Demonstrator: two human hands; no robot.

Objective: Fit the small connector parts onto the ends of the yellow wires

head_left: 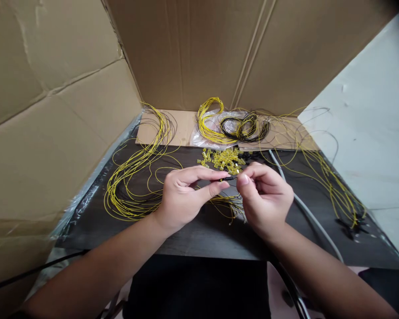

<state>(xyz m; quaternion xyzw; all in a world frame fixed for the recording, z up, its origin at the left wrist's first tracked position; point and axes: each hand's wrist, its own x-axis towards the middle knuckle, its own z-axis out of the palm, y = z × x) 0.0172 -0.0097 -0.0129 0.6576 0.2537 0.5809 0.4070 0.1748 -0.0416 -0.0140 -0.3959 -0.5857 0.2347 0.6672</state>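
Between the thumb and forefinger of my left hand [186,192] is a small black connector [226,179] with a bit of yellow on it. My right hand [264,192] pinches at the connector's right end, where a thin dark wire seems to run into the fingers; most of it is hidden. Behind the fingertips lies a pile of small clear-yellow plastic pieces [224,158]. A bundle of thin yellow and black wires [119,195] loops over the table on the left. Its stripped or tipped ends [234,212] lie below, between my hands.
Coils of yellow wire [208,128] and black wire [248,126] rest on a plastic bag at the back. More yellow wires [332,181] end in black connectors [352,227] at right. A grey cable [309,212] crosses the dark table [199,241]. Cardboard walls [193,53] stand behind and left.
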